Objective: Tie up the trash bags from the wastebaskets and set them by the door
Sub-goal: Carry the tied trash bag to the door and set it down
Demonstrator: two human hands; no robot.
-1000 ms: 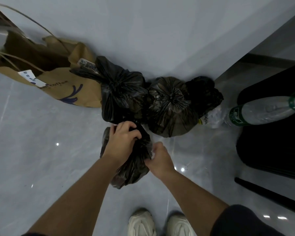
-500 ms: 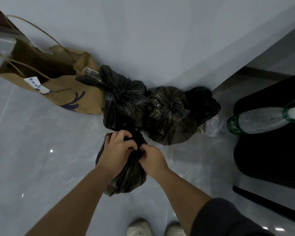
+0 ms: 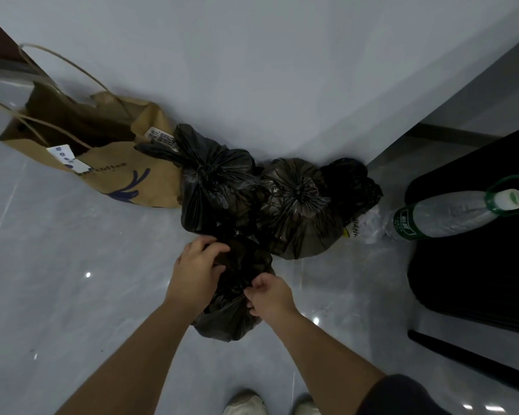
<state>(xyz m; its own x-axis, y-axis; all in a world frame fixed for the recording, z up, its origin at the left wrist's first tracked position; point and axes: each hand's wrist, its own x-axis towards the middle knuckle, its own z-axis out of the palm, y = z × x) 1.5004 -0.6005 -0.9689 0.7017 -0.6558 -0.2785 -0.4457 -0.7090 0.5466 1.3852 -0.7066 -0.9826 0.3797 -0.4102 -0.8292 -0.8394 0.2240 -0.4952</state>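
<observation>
Black plastic trash bag (image 3: 231, 323) sits on the grey tiled floor (image 3: 72, 295), just ahead of the person's pale shoes (image 3: 246, 404) and near the wall (image 3: 282, 70). Left grip (image 3: 197, 272): fingers curled over the bag's top, grasping the plastic. Right grip (image 3: 271, 298): clenched, pinching bunched plastic on the bag's right side. Both forearms are bare.

Behind it, right up against it, two black bags stand side by side at the wall: left tied bag (image 3: 213, 181) and right tied bag (image 3: 297, 205), necks gathered shut. A third black bag (image 3: 352, 181) is further right at the wall corner; can't tell if it's tied.

A brown paper carrier bag (image 3: 138, 178) is to the left, top open, string handles, touching the left tied bag. A clear bottle (image 3: 450, 214) with green label and white cap is to the right, with a crumpled clear wrapper (image 3: 369, 223) beside it.
</observation>
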